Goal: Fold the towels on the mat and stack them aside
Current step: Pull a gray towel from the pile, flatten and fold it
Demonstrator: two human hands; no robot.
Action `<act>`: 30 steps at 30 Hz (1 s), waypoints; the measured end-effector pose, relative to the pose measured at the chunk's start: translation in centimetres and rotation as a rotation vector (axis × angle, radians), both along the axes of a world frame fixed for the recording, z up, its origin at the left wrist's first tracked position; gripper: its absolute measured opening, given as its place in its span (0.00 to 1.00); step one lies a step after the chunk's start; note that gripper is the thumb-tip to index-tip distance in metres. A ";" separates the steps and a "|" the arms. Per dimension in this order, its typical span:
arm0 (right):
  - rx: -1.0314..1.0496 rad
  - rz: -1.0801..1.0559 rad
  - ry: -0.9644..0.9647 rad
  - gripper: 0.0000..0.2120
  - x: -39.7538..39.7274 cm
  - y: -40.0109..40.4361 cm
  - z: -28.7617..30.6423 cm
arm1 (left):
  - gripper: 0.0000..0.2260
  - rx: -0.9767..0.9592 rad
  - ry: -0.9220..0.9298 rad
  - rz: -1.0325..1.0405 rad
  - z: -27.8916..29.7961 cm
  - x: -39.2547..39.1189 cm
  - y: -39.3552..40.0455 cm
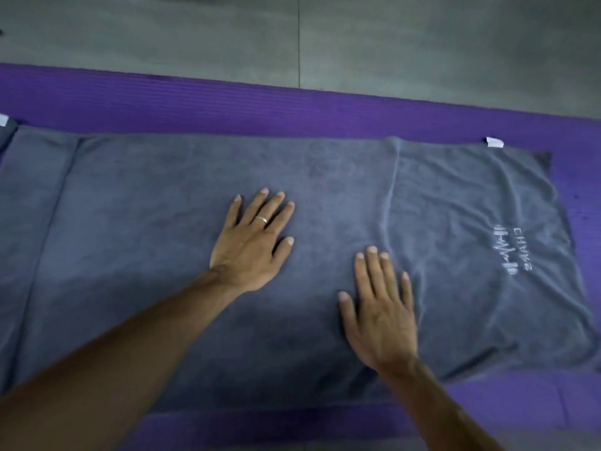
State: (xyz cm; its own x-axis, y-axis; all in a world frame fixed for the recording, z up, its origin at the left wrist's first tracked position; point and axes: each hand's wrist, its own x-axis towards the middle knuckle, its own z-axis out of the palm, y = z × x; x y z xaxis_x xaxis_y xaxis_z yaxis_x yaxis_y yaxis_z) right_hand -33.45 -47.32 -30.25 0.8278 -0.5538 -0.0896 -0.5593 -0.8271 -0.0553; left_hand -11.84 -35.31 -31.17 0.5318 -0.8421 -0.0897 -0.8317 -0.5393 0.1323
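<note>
A large grey towel (156, 222) lies spread flat across the purple mat (227, 105). Its right end is wrinkled and carries a pale embroidered logo (510, 250) and a small white tag (494, 142) at the far corner. My left hand (253, 242), wearing a ring, presses flat on the middle of the towel with straight fingers. My right hand (380, 310) lies flat on the towel a little nearer and to the right, beside a fold crease.
Grey tiled floor (422, 43) lies beyond the mat's far edge. At the far left, the corner of another dark cloth with a white tag (4, 120) shows at the frame's edge. A strip of bare mat runs along the near side.
</note>
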 end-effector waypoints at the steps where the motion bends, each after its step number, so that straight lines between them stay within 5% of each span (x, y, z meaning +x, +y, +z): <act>1: -0.032 -0.039 0.037 0.31 -2.8 -1.0 0.0 | 0.28 0.012 -0.014 0.013 0.1 0.1 -0.1; 5: -0.008 -0.262 -0.003 0.31 -7.0 -2.5 1.1 | 0.23 -0.107 -0.020 0.010 1.4 -2.8 -1.2; 9: 0.070 -0.085 -0.189 0.30 -3.7 0.7 1.3 | 0.26 -0.157 0.113 -0.112 1.4 -9.3 -2.7; 11: 0.073 -0.065 -0.086 0.30 -5.1 0.5 0.8 | 0.29 -0.040 0.079 -0.130 0.3 -10.6 -2.6; 15: 0.033 -0.354 0.117 0.33 -14.2 -5.4 1.1 | 0.30 0.034 0.050 -0.128 0.3 -10.4 -2.7; 19: 0.041 -0.558 0.154 0.33 -18.8 -11.0 3.2 | 0.28 0.033 0.066 -0.176 1.4 -11.3 -5.3; 23: 0.090 -0.696 0.088 0.24 -19.0 -16.3 4.4 | 0.32 -0.041 0.094 -0.308 1.6 -13.8 -9.8; 28: 0.263 -0.411 0.438 0.20 -21.0 -22.3 8.1 | 0.39 0.044 0.121 -0.328 1.3 -19.9 -13.6; 30: 0.268 -0.451 0.503 0.23 -22.9 -23.7 8.9 | 0.43 0.105 0.079 -0.294 1.0 -20.6 -14.1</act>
State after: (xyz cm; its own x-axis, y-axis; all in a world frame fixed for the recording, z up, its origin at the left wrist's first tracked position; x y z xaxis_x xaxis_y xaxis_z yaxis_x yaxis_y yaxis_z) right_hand -56.37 -70.99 -21.31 0.3466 -0.7372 -0.5800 -0.8540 -0.5037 0.1299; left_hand -32.40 -49.40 -30.12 0.2547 -0.9428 -0.2153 -0.9434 -0.2912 0.1590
